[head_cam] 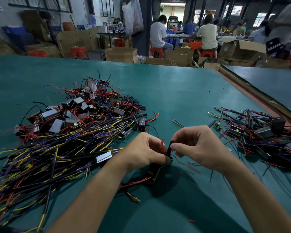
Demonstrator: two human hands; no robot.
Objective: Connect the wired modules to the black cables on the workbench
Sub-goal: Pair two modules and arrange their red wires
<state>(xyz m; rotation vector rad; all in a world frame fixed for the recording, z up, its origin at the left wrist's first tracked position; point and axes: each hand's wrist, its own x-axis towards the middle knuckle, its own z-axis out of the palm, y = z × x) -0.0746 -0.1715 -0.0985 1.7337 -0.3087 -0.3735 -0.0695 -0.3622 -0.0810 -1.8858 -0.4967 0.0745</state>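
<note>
A broad heap of cables (57, 148) sprawls on your left across the green surface (175, 91). They are thin black leads with yellow and purple ends. Behind it sits a mound of small boxes (71, 113) trailing red wires, with short black tube pieces (133, 101) at its right edge. One loose box (142, 124) stands just beyond your left hand (144, 152). To your right lies a smaller tangle (259, 133) of wired boxes, with a small bare circuit board (217, 125) at its near-left edge. A red scrap (191, 221) lies close to you on the right. Past the surface are cardboard boxes (121, 54) and people seated (160, 32) on red stools.

The surface is smooth, matte and flat. The boxes are rectangular, black with dull grey faces.

Your left grip is closed round the upper end of the module (155, 172), a black box lying tilted under your palm. A thin red wire (162, 143) rises from between those fingers. Your right hand (196, 145) pinches the black cable (168, 148) between thumb and forefinger. It stands nearly upright between your two hands, with its lower end down at the module. Your fingers hide the join, so whether wire and cable have met is hard to tell.
</note>
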